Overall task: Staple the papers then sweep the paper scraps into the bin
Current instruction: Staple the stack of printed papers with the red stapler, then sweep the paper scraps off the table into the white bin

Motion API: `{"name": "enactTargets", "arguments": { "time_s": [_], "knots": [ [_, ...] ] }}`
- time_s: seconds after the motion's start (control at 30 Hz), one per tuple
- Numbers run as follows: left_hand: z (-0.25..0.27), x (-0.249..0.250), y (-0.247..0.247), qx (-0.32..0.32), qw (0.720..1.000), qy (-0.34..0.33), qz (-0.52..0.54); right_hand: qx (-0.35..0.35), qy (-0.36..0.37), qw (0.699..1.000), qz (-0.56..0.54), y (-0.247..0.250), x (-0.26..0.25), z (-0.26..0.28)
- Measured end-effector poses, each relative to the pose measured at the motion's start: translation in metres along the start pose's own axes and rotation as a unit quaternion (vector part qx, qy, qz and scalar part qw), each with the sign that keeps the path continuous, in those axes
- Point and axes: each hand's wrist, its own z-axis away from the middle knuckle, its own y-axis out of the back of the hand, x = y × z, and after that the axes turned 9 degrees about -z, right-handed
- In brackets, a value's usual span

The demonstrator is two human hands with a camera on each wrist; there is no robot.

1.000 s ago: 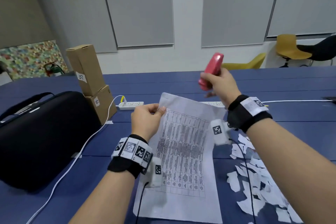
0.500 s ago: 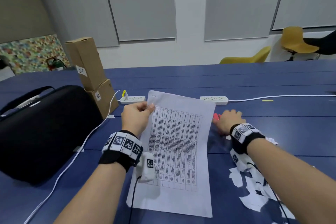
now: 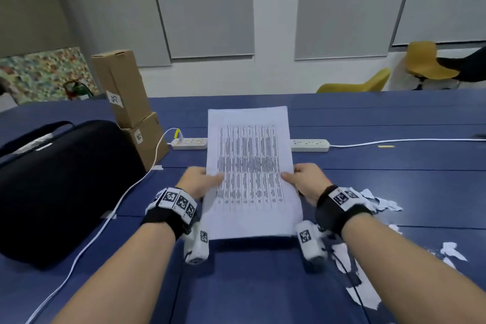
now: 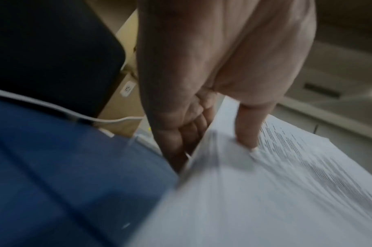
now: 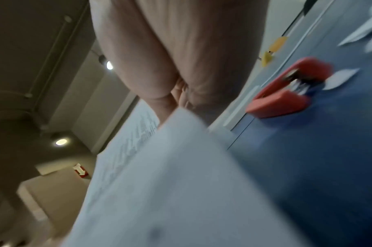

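The printed papers (image 3: 249,166) stand nearly upright above the blue table (image 3: 394,192), held by both hands. My left hand (image 3: 202,181) pinches their left edge, thumb on the front (image 4: 247,130), fingers behind. My right hand (image 3: 305,181) grips the right edge (image 5: 181,133) the same way. The red stapler (image 5: 286,93) lies on the table to the right of my right hand, seen only in the right wrist view. White paper scraps (image 3: 373,200) lie scattered on the table at the right. No bin shows.
A black bag (image 3: 60,187) fills the left of the table, with two stacked cardboard boxes (image 3: 128,102) behind it. Two white power strips (image 3: 310,145) and their cables lie behind the papers. Yellow chairs (image 3: 426,63) stand beyond the far edge.
My right hand put the red stapler down on the table and took the papers' right edge. Both hands have raised the papers from lying flat to nearly upright.
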Motion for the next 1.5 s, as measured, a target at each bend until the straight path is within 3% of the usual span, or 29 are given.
{"name": "enactTargets", "arguments": {
  "time_s": [0.1, 0.2, 0.33, 0.53, 0.63, 0.77, 0.87, 0.93, 1.0, 1.07, 1.17, 1.23, 1.33, 1.4, 1.43, 1.5],
  "knots": [
    [-0.022, -0.023, 0.001, 0.080, 0.993, 0.055, -0.072, 0.008, -0.023, 0.992, 0.125, -0.032, 0.000, -0.038],
    [-0.046, -0.030, 0.008, 0.106, 0.979, 0.107, -0.140, 0.009, -0.059, 0.965, 0.256, -0.069, 0.005, -0.057],
    [-0.075, -0.041, 0.010, 0.091, 0.954, 0.129, -0.253, 0.004, -0.084, 0.953, 0.290, -0.097, 0.016, -0.071],
    [-0.067, -0.035, 0.005, 0.089, 0.941, 0.131, -0.298, 0.017, -0.081, 0.949, 0.303, -0.086, 0.004, -0.066],
    [-0.039, -0.006, -0.003, 0.088, 0.941, 0.074, -0.318, 0.027, -0.063, 0.961, 0.269, -0.063, -0.025, -0.042],
    [0.023, 0.055, -0.031, 0.017, 0.953, -0.123, -0.277, 0.005, -0.012, 0.990, 0.139, -0.009, -0.070, 0.021],
    [0.085, 0.082, -0.080, -0.077, 0.924, -0.211, -0.310, 0.019, 0.064, 0.992, 0.112, 0.042, -0.079, 0.105],
    [0.125, 0.086, -0.117, -0.147, 0.888, -0.230, -0.370, -0.024, 0.050, 0.989, 0.140, 0.069, -0.064, 0.167],
    [0.161, 0.085, -0.145, -0.188, 0.855, -0.225, -0.427, -0.132, -0.018, 0.977, 0.168, 0.086, -0.031, 0.224],
    [0.187, 0.083, -0.162, -0.206, 0.820, -0.237, -0.479, -0.229, -0.119, 0.946, 0.197, 0.094, 0.019, 0.268],
    [0.207, 0.083, -0.173, -0.213, 0.790, -0.240, -0.523, -0.286, -0.277, 0.874, 0.279, 0.105, 0.121, 0.295],
    [0.211, 0.080, -0.181, -0.210, 0.771, -0.246, -0.548, -0.240, -0.371, 0.851, 0.283, 0.120, 0.198, 0.291],
    [0.209, 0.075, -0.187, -0.200, 0.757, -0.261, -0.565, -0.069, -0.399, 0.877, 0.259, 0.149, 0.290, 0.273],
    [0.207, 0.071, -0.190, -0.197, 0.754, -0.256, -0.572, 0.030, -0.419, 0.869, 0.262, 0.163, 0.330, 0.263],
    [0.205, 0.072, -0.191, -0.191, 0.753, -0.256, -0.575, 0.047, -0.429, 0.854, 0.291, 0.166, 0.343, 0.261],
    [0.201, 0.069, -0.192, -0.186, 0.752, -0.251, -0.580, 0.013, -0.442, 0.811, 0.383, 0.166, 0.366, 0.263]
  ]
}}
